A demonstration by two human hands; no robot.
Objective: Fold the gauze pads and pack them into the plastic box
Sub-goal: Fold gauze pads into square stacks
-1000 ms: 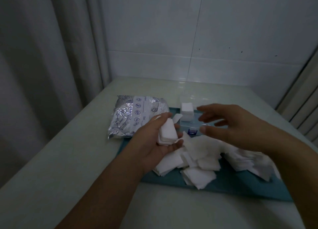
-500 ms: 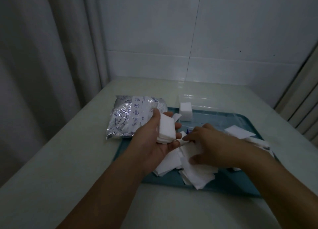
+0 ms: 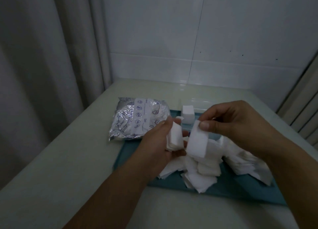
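Observation:
My left hand (image 3: 161,142) grips a small stack of folded gauze pads (image 3: 174,137) above the teal tray (image 3: 240,192). My right hand (image 3: 239,125) pinches one white gauze pad (image 3: 197,141) by its top edge, so it hangs just right of the stack. Below both hands a loose heap of gauze pads (image 3: 203,170) lies on the tray. The clear plastic box (image 3: 199,105) stands at the tray's far side with a block of folded pads (image 3: 187,114) in its left end; my right hand hides much of the box.
A silver printed foil pouch (image 3: 137,118) lies left of the tray, partly on its corner. The pale table (image 3: 60,160) meets a tiled wall behind. A grey curtain (image 3: 43,56) hangs along the left, and another hangs at the far right.
My right hand has lifted one pad off the heap and raised it beside the stack. My left hand kept its stack and hardly moved.

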